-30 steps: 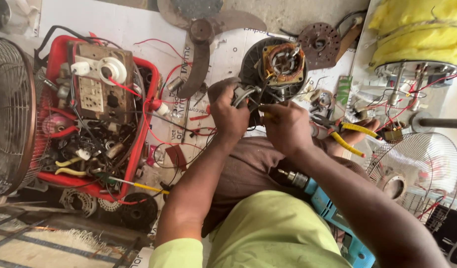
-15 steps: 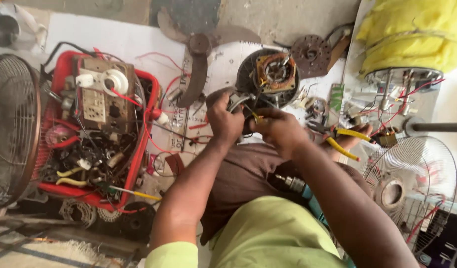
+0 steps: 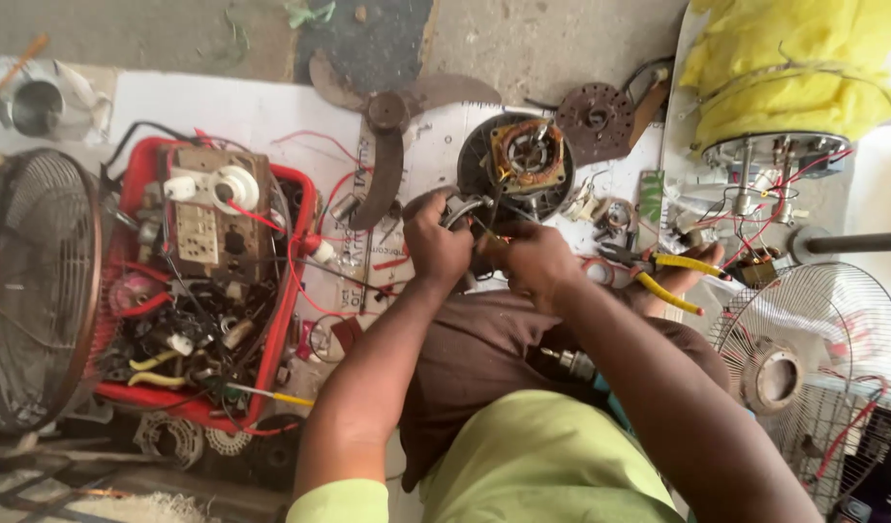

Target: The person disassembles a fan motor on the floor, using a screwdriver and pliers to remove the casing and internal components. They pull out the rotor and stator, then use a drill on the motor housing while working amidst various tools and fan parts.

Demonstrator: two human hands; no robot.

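Looking down from the head cam: both hands meet at centre, just below the fan motor (image 3: 523, 165). Left hand (image 3: 436, 242) is curled tight round a small dark part w/ a metal clip (image 3: 462, 208); right hand (image 3: 528, 261) is closed narrow, fingertips pinching at wires by the same part. Exactly what the right holds, can't tell. Hands nearly touch each other; motor sits right above them, copper windings facing up, black housing round it.

Edges & room: very little free space. Left of the forearms, a red tray (image 3: 295, 291) crammed w/ switches, wires and sockets; its right rim is close to the left arm. Far left edge, a round fan guard (image 3: 39, 291) leaning by the tray. Right side, yellow-handled pliers (image 3: 663, 276) lie just beside the right wrist, and a white fan guard (image 3: 823, 368) fills the lower right corner. Fan blade (image 3: 387, 136) lies top centre, near the motor. Only open patch is the white sheet (image 3: 232, 107) upper left, between tray and blade, w/ loose red wires on it.

Packages/signs: yellow wrapped bundle (image 3: 784, 68) top right, bulky, tied w/ cord, sits over a metal base. Small green circuit board (image 3: 651, 194) right of the motor. White sheet carries some printed text near the blade, too small to make out.
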